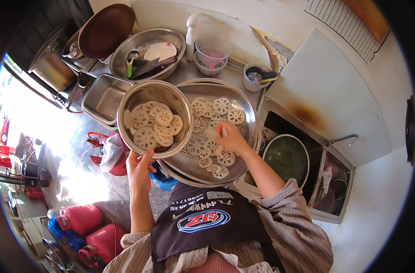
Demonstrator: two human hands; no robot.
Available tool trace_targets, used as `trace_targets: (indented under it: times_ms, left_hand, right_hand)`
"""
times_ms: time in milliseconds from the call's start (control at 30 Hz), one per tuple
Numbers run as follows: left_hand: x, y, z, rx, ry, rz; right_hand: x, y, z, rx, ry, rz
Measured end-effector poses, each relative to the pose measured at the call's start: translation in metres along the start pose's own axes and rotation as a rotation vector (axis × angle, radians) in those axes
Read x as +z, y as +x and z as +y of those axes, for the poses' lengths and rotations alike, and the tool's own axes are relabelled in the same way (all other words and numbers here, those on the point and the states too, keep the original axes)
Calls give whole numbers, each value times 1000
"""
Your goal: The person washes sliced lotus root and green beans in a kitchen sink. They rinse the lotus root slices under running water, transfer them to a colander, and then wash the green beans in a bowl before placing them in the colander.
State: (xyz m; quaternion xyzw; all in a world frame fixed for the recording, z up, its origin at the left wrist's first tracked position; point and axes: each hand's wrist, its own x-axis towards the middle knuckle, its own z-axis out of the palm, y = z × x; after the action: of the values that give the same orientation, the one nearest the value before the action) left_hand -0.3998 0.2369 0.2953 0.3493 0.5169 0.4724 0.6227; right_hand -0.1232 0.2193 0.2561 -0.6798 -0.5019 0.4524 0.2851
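Observation:
My left hand (139,170) grips the near rim of a deep stainless steel bowl (147,91), thumb over the edge. Lotus root slices (145,138) are heaped inside it. The bowl is held over the left side of a wide oval metal tray (190,170) with a perforated bottom. More lotus root slices (222,106) lie spread across the tray, some overlapping. Above them is my right hand (232,138), its thumb and fingers pinched on a pale, blurred piece that looks like a lotus root slice.
Behind stand a basin (113,65) with utensils, a spray bottle (191,36) and plastic tubs (212,56). A rectangular metal pan (106,97) is at left. Right of the tray, a pot of greenish liquid (286,158) sits on the stove. Red gas cylinders (81,218) stand on the floor.

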Motion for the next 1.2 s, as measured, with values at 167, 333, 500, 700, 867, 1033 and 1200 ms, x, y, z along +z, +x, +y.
trace_targets:
  times_ms: [167, 333, 500, 700, 867, 1033, 1200]
  left_hand:
    - [15, 5, -8, -18, 73, -63]
    - [11, -4, -7, -181, -99, -139]
    - [-4, -16, 7, -217, -113, -24]
    - [-20, -22, 15, -104, -69, 17]
    - [-16, -18, 10, -104, -115, 7]
    - [-9, -15, 10, -74, -20, -24]
    - [0, -12, 2, -11, -4, -48]
  right_hand:
    - [-2, 13, -46, -401, 246, -91]
    - [-14, 57, -44, -429, 469, 146]
    - [-15, 107, 1, -267, -496, 330]
    - [24, 96, -5, -252, -931, 99]
    - [20, 81, -10, -151, -752, 6]
    - [7, 79, -2, -150, -660, -49]
    - [-24, 51, -24, -42, 215, 135]
